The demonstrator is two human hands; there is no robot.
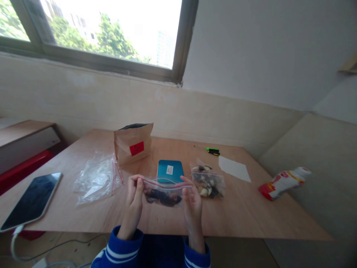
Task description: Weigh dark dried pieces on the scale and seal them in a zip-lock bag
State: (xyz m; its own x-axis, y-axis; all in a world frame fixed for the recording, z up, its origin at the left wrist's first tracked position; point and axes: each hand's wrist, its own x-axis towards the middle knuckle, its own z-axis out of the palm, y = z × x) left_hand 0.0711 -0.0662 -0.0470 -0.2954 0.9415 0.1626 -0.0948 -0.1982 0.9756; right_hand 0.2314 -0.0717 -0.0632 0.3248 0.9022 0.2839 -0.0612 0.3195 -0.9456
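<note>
A clear zip bag (163, 197) with a red seal strip hangs between my two hands, with dark brown dried pieces inside. My left hand (134, 197) pinches its top left corner. At the top right corner, my right hand (192, 197) is closed on the same bag, thumb in front. The bag's mouth looks slightly parted at the top. Just behind it lies a teal box (170, 170) with a white label. Right of my right hand are filled zip bags (209, 184) holding pale and dark pieces.
Empty clear bags (96, 178) lie left, before a standing kraft pouch (134, 143) with a red label. A tablet (32, 201) is plugged in at the table's left edge. To the right are screwdrivers (212, 151), white paper (234, 168) and a red-white bottle (283, 183).
</note>
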